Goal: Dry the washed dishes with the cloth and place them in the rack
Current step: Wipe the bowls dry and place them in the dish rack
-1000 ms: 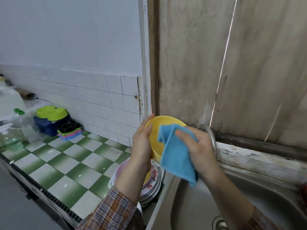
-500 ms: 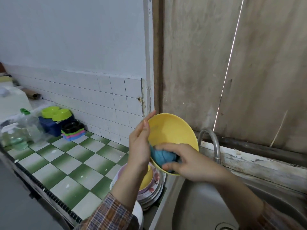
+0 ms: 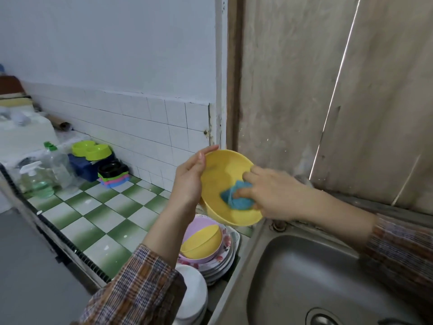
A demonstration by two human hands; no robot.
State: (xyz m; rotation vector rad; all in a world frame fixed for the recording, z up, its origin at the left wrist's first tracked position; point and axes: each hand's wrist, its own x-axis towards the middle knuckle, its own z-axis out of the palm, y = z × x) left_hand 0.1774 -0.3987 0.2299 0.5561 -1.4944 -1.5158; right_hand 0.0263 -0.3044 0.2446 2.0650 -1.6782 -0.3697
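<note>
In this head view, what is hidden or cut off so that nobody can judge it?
Head view, all three:
The blue cloth, partly covered by the right hand inside the yellow bowl.
The white dishes, partly behind the left sleeve.
The sink drain, cut by the bottom edge.

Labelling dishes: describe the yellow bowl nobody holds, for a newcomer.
Beside the steel sink, on its left, sits a stack of plates. On top, nested in a lilac bowl, lies the small yellow bowl, tilted and untouched, unlike the larger yellow bowl held above.
</note>
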